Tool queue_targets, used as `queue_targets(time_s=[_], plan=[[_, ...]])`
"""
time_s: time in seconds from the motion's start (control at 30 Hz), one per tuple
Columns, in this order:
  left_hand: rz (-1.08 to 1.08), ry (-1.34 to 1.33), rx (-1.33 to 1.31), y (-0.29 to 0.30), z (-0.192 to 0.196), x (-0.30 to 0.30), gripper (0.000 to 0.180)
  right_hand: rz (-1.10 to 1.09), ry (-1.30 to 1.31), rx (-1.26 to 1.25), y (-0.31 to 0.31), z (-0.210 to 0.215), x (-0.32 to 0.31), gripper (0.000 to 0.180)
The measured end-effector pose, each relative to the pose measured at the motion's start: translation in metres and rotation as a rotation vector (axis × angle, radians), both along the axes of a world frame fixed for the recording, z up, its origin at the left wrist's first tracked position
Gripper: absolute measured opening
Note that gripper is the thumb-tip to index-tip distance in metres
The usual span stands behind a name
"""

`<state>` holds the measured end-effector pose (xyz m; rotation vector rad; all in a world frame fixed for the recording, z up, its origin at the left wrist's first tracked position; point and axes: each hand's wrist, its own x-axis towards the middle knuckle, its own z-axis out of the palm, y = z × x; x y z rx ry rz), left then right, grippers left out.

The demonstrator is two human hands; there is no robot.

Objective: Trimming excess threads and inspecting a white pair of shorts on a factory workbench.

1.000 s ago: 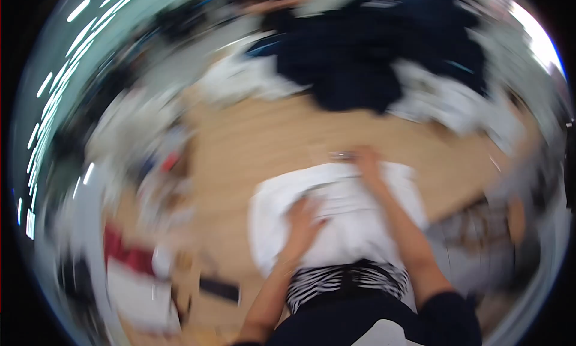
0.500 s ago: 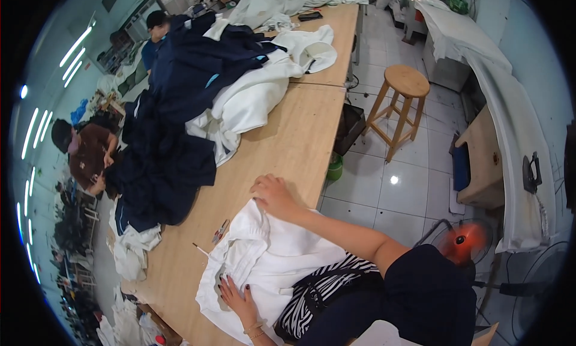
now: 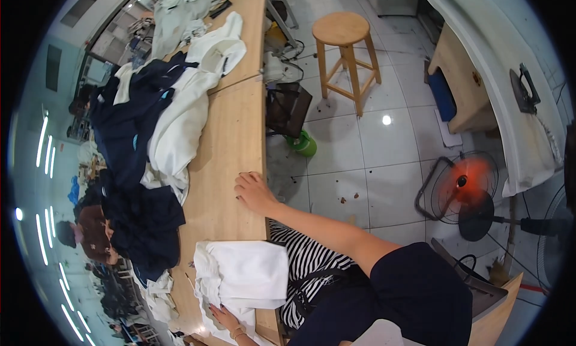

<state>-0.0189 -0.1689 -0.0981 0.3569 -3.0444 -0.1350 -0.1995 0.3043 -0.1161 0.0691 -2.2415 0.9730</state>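
A white garment (image 3: 252,271) lies on the wooden table (image 3: 231,142) right in front of me, with straight edges at its far and right sides and gathered cloth along its left. My left hand (image 3: 224,319) rests on its near left part, palm down, fingers spread. Beyond the garment's far edge, my right hand (image 3: 254,193) lies on the bare wood near the table's right edge, holding nothing. Its fingers are loosely bent and apart.
Dark navy garments (image 3: 141,220) and white ones (image 3: 180,130) are heaped along the table's left side. A wooden stool (image 3: 342,31), a green bucket (image 3: 303,143) and an orange fan (image 3: 462,181) stand to the right. An iron (image 3: 524,89) sits on a white-covered surface. Another person (image 3: 93,232) works at the left.
The view has turned and shifted. My right hand has gone from beside the garment's far corner to bare table farther from it. The garment now looks flatter and squarer; my left hand stays on it.
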Motion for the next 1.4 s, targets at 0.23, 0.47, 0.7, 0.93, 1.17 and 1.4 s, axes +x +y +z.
queue_targets(time_s=[0.23,0.47,0.7,0.93,1.17,1.4], plan=[[0.241,-0.306,-0.095,0.043,0.037,-0.012,0.054,-0.072,0.036,-0.066,-0.001,-0.01,0.001,0.012],[0.156,-0.39,-0.182,-0.012,0.007,-0.015,0.051,-0.059,0.04,-0.14,0.004,-0.014,-0.002,0.008],[0.216,-0.359,-0.025,0.033,0.035,-0.005,0.054,-0.053,0.056,-0.152,-0.001,-0.004,-0.004,0.007],[0.097,0.121,-0.07,0.074,0.075,-0.031,0.053,0.003,0.269,-0.801,0.009,-0.004,-0.01,0.017],[-0.359,0.21,0.07,0.254,0.106,-0.057,0.045,-0.664,-0.069,-0.699,0.154,-0.087,-0.093,0.024],[-0.304,0.049,0.253,0.243,0.09,0.004,0.042,-0.209,-0.396,-1.168,0.245,-0.135,-0.218,0.061]])
